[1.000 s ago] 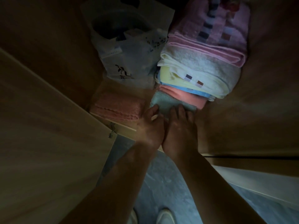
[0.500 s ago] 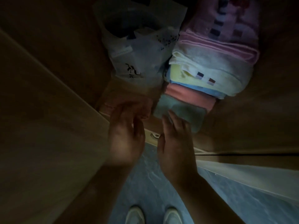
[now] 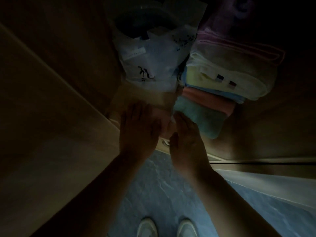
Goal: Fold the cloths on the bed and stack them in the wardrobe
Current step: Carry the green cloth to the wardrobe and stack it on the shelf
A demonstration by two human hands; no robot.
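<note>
The scene is very dim. A folded pink cloth (image 3: 164, 124) lies at the front of the wardrobe shelf (image 3: 162, 144). My left hand (image 3: 138, 129) lies over its top, fingers spread forward. On the cloth's right side my right hand (image 3: 186, 140) presses in, its fingers between the pink cloth and a folded teal cloth (image 3: 201, 118). The teal cloth is the bottom of a stack: a salmon cloth (image 3: 206, 98), blue and yellow layers, a white towel (image 3: 230, 77) and a pink towel (image 3: 239, 48) on top.
A white plastic bag (image 3: 153, 62) with dark print stands behind the pink cloth, left of the stack. The open wardrobe door (image 3: 42, 117) fills the left side. Below are a grey-blue floor (image 3: 162, 185) and my two white shoes (image 3: 147, 226).
Both hands were on the teal cloth at the stack's foot. They have moved left, and now rest on the pink cloth.
</note>
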